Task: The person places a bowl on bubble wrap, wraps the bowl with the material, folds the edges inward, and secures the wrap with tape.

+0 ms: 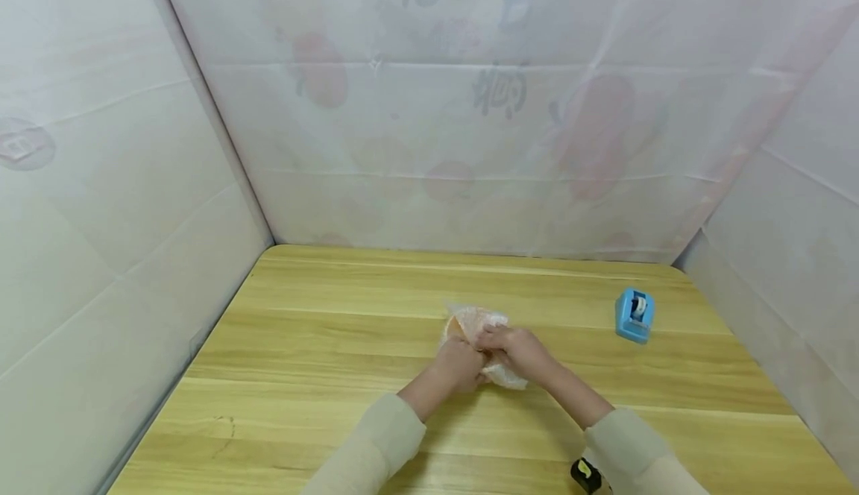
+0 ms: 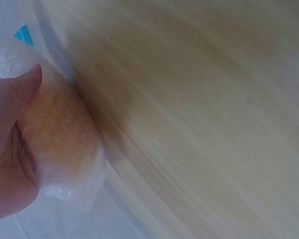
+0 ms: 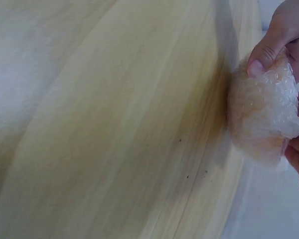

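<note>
Clear bubble wrap (image 1: 485, 319) surrounds an orange-tan object (image 1: 454, 328) near the middle of the table; its kind is hidden by the wrap and the hands. My left hand (image 1: 460, 365) grips the bundle from the left. In the left wrist view, the left thumb lies along the bubble wrap (image 2: 65, 132), with orange showing through. From the right, my right hand (image 1: 520, 352) holds the wrap. The right wrist view has the right thumb (image 3: 259, 62) pressed on the top of the bubble wrap (image 3: 264, 109), and its other fingers are mostly hidden.
On the wooden table (image 1: 322, 316), a blue tape dispenser (image 1: 634, 316) stands at the back right. A black and yellow tape measure (image 1: 586, 475) lies at the front edge beside the right sleeve (image 1: 627, 443). Pale fabric walls (image 1: 429, 130) enclose the back and sides.
</note>
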The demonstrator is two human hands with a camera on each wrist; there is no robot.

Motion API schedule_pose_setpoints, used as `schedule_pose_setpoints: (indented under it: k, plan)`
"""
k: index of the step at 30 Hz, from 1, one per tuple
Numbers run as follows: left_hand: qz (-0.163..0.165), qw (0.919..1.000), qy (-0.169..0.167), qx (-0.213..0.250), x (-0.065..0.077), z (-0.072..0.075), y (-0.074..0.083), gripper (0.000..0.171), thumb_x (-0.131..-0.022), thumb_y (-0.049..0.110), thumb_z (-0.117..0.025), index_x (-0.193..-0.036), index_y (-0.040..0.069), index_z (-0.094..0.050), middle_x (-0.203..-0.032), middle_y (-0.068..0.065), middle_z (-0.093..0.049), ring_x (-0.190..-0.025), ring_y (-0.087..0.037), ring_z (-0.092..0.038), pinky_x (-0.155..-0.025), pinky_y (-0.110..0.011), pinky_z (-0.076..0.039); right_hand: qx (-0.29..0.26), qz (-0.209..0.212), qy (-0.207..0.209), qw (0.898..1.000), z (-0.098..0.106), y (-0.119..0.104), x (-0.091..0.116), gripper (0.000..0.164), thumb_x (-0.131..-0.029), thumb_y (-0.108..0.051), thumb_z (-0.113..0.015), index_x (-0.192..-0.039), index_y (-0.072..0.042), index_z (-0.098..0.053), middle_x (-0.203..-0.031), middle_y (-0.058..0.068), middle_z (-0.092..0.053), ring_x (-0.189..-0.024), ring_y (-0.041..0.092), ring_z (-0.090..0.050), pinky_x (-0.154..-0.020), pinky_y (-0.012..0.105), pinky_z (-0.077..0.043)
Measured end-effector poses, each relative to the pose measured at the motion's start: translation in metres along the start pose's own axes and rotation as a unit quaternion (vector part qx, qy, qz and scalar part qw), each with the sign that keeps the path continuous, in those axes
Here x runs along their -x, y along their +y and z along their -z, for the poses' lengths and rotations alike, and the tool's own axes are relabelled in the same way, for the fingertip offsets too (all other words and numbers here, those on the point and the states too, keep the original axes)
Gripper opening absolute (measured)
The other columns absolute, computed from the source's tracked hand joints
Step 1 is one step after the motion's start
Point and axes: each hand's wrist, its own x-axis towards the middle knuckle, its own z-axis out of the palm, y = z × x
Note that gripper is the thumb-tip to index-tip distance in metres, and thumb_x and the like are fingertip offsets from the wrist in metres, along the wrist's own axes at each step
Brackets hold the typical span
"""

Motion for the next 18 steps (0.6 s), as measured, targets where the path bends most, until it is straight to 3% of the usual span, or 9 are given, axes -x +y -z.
schedule_pose_setpoints:
  k: [6,9,11,14,18]
  plan:
    - [-0.009,0.9994,0.033,0.005,0.002,-0.006,-0.002,0.040,-0.088,0.054,-0.051,-0.116,0.029,-0.063,-0.105,0.014,-0.068,-0.100,-0.004,-0.062,-0.085,-0.021,-0.046,0.057,-0.037,-0.097,0.993,0.004,-0.004,-0.010,0.019,-0.078,-0.017,-0.069,-0.096,-0.016,-0.074,-0.098,0.004,-0.072,-0.093,0.022,-0.067,-0.075,0.033,-0.056]
    - [-0.026,0.9983,0.049,0.015,0.003,-0.010,-0.005,0.042,-0.088,0.053,-0.052,-0.119,0.026,-0.061,-0.110,0.012,-0.067,-0.105,-0.006,-0.060,-0.088,-0.022,-0.045,0.058,-0.046,-0.122,0.990,0.007,-0.005,-0.015,0.018,-0.080,-0.019,-0.068,-0.097,-0.016,-0.074,-0.095,0.002,-0.072,-0.086,0.020,-0.068,-0.072,0.031,-0.056]
    - [-0.045,0.9959,0.064,0.046,0.005,-0.012,-0.009,0.043,-0.088,0.051,-0.053,-0.120,0.023,-0.061,-0.114,0.010,-0.065,-0.110,-0.008,-0.058,-0.095,-0.025,-0.042,0.051,-0.051,-0.127,0.989,0.009,-0.005,-0.017,0.018,-0.081,-0.017,-0.068,-0.098,-0.015,-0.074,-0.093,0.002,-0.072,-0.083,0.020,-0.068,-0.071,0.030,-0.056]
    - [-0.087,0.9843,0.103,0.114,0.007,-0.014,-0.016,0.036,-0.090,0.042,-0.056,-0.116,0.018,-0.063,-0.113,0.007,-0.066,-0.113,-0.010,-0.056,-0.102,-0.030,-0.037,0.037,-0.054,-0.126,0.990,0.010,-0.005,-0.018,0.016,-0.082,-0.014,-0.068,-0.097,-0.015,-0.075,-0.087,0.001,-0.072,-0.076,0.018,-0.067,-0.068,0.027,-0.055]
    - [-0.140,0.9563,0.186,0.177,0.010,-0.018,-0.024,0.024,-0.090,0.028,-0.059,-0.106,0.012,-0.067,-0.106,0.002,-0.068,-0.107,-0.013,-0.058,-0.103,-0.034,-0.037,0.037,-0.058,-0.125,0.990,0.009,-0.004,-0.017,0.015,-0.081,-0.017,-0.069,-0.095,-0.015,-0.075,-0.086,0.001,-0.071,-0.077,0.018,-0.067,-0.067,0.027,-0.055]
